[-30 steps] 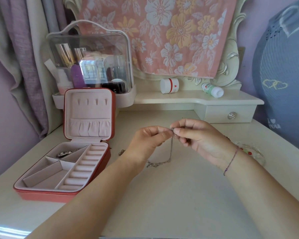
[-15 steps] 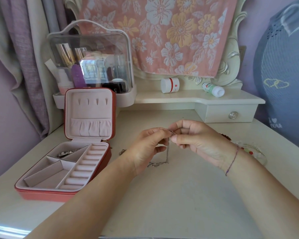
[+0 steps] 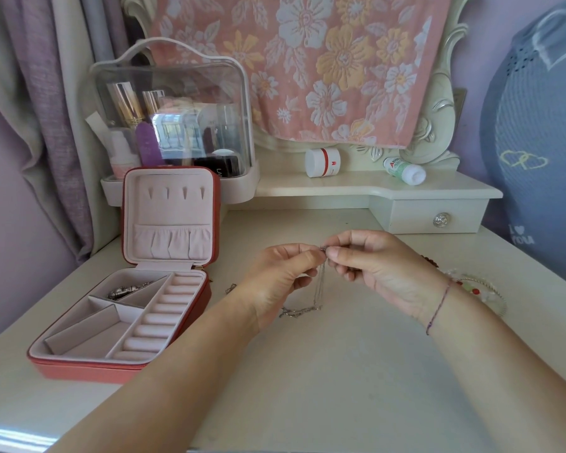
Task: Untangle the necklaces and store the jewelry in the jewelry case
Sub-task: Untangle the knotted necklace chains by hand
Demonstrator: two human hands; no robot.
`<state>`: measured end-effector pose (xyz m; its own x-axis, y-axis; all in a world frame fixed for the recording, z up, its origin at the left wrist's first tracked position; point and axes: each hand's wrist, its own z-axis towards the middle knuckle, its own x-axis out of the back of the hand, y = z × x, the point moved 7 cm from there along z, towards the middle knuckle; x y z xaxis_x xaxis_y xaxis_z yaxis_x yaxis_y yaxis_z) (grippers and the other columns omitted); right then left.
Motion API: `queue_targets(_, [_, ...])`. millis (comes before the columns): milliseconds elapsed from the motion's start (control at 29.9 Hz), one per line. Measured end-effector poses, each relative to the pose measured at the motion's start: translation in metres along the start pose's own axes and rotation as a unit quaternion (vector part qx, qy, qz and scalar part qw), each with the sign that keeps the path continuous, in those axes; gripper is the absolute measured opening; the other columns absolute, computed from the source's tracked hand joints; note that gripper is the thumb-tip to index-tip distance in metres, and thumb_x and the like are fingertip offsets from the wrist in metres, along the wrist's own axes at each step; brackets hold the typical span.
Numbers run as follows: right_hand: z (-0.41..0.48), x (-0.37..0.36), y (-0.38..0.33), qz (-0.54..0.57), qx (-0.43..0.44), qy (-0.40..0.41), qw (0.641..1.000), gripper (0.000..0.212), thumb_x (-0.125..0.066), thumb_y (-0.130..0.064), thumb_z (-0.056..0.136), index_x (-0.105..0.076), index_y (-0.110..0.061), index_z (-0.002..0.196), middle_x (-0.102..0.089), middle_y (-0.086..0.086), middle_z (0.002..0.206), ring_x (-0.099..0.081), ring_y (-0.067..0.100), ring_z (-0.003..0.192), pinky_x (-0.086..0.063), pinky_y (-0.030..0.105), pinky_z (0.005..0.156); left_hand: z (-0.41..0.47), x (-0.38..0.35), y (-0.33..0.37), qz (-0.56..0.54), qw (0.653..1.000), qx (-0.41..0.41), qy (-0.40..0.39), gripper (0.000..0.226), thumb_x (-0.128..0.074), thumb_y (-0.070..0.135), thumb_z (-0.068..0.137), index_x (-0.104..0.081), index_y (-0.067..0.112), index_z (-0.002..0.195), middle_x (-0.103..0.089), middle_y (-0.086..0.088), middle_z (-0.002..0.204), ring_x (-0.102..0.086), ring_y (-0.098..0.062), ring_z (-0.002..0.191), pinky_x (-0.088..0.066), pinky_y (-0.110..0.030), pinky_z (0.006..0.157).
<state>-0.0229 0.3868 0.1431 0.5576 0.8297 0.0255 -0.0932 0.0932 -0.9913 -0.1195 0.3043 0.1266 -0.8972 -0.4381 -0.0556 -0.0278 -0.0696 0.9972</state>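
the chain [image 3: 320,286] passes behind the left hand [image 3: 281,276], its knots too fine to tell. beads [image 3: 474,290] lie half hidden behind the right hand [image 3: 376,269]. the silver piece [image 3: 128,290] in the jewelry case [image 3: 79,366] is unidentifiable.

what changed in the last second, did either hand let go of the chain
No, nothing let go. Both the left hand and right hand still pinch the silver necklace at the same spot, fingers only shifting slightly. Its tail stays on the table, and the jewelry case is unchanged.

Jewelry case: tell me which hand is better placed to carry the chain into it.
Probably left. The left hand is nearer the open jewelry case; the right hand would have to reach across. Both pinch the chain.
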Motion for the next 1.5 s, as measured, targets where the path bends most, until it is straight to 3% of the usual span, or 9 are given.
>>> queue_targets(201, [0.000, 0.002, -0.001, -0.003, 0.011, 0.003, 1.000, 0.011, -0.063, 0.000, 0.085, -0.069, -0.009, 0.089, -0.058, -0.002, 0.064, -0.047, 0.007, 0.057, -0.042, 0.016, 0.058, 0.001, 0.000, 0.002, -0.015, 1.000, -0.021, 0.001, 0.031, -0.061, 0.012, 0.090, -0.067, 0.021, 0.061, -0.055, 0.000, 0.069, -0.053, -0.009, 0.068, -0.043, -0.025, 0.074])
queue_targets(435, [0.001, 0.002, 0.000, -0.005, 0.015, 0.011, 1.000, 0.012, -0.060, 0.000, 0.087, -0.067, -0.009, 0.086, -0.056, -0.002, 0.063, -0.047, 0.009, 0.058, -0.041, 0.018, 0.058, 0.001, -0.006, -0.002, -0.024, 0.998, 0.006, -0.060, 0.010, -0.056, 0.023, 0.068, -0.056, 0.014, 0.072, -0.051, -0.001, 0.071, -0.050, -0.010, 0.065, -0.040, -0.025, 0.069])
queue_targets(635, [0.001, 0.007, -0.002, 0.046, 0.009, 0.047, 0.998, 0.013, -0.055, -0.001, 0.092, -0.063, -0.010, 0.088, -0.069, 0.003, 0.073, -0.061, 0.008, 0.062, -0.046, 0.017, 0.058, 0.001, -0.010, -0.007, 0.060, 0.995, 0.013, -0.076, 0.004, -0.057, 0.021, 0.066, -0.058, 0.019, 0.063, -0.051, 0.002, 0.071, -0.051, -0.012, 0.069, -0.042, -0.022, 0.067])
queue_targets(769, [0.000, 0.013, -0.002, 0.072, -0.010, 0.068, 0.995, 0.012, -0.051, -0.007, 0.095, -0.059, -0.014, 0.089, -0.069, 0.003, 0.074, -0.063, 0.011, 0.066, -0.045, 0.021, 0.063, 0.002, -0.010, -0.008, 0.053, 0.995, 0.008, -0.083, 0.002, -0.057, 0.020, 0.066, -0.057, 0.018, 0.066, -0.051, 0.002, 0.070, -0.051, -0.011, 0.067, -0.041, -0.021, 0.065])
queue_targets(936, [0.002, 0.015, 0.002, 0.171, -0.036, 0.061, 0.983, 0.014, -0.049, -0.009, 0.095, -0.056, -0.016, 0.086, -0.063, -0.001, 0.063, -0.063, 0.015, 0.065, -0.046, 0.026, 0.068, 0.003, -0.007, -0.007, 0.027, 0.997, 0.006, -0.077, 0.018, -0.062, 0.024, 0.056, -0.056, 0.016, 0.071, -0.052, 0.002, 0.074, -0.052, -0.010, 0.069, -0.041, -0.021, 0.066])
queue_targets(1036, [0.001, 0.013, 0.003, 0.238, -0.060, 0.051, 0.968, 0.014, -0.049, -0.009, 0.094, -0.055, -0.016, 0.084, -0.055, -0.001, 0.058, -0.061, 0.014, 0.056, -0.052, 0.025, 0.058, 0.005, -0.004, -0.007, -0.017, 0.997, 0.018, -0.075, 0.026, -0.064, 0.032, 0.047, -0.057, 0.018, 0.068, -0.054, 0.003, 0.074, -0.053, -0.009, 0.068, -0.041, -0.025, 0.070])
queue_targets(1103, [0.001, 0.014, 0.003, 0.247, -0.070, 0.056, 0.965, 0.015, -0.049, -0.010, 0.094, -0.055, -0.016, 0.083, -0.052, -0.002, 0.056, -0.054, 0.012, 0.048, -0.050, 0.023, 0.050, 0.006, -0.001, -0.007, -0.070, 0.995, 0.024, -0.071, 0.016, -0.062, 0.026, 0.053, -0.056, 0.020, 0.067, -0.055, 0.003, 0.075, -0.052, -0.010, 0.068, -0.040, -0.028, 0.073])
queue_targets(1337, [-0.001, 0.027, 0.001, 0.081, -0.042, 0.121, 0.988, 0.010, -0.053, -0.009, 0.093, -0.056, -0.015, 0.085, -0.051, 0.001, 0.059, -0.038, 0.010, 0.038, -0.031, 0.019, 0.039, 0.009, 0.015, 0.000, -0.294, 0.955, 0.026, -0.008, 0.006, -0.050, 0.012, 0.064, -0.048, 0.012, 0.070, -0.054, -0.006, 0.073, -0.055, -0.021, 0.068, -0.047, -0.035, 0.087])
queue_targets(1504, [0.000, 0.038, -0.001, 0.035, -0.014, 0.172, 0.984, 0.008, -0.056, -0.009, 0.092, -0.058, -0.014, 0.086, -0.052, 0.002, 0.059, -0.034, 0.010, 0.038, -0.027, 0.019, 0.038, 0.008, 0.018, 0.001, -0.310, 0.950, 0.031, 0.012, 0.004, -0.048, 0.011, 0.071, -0.046, 0.013, 0.072, -0.039, -0.002, 0.059, -0.043, -0.018, 0.053, -0.053, -0.031, 0.064])
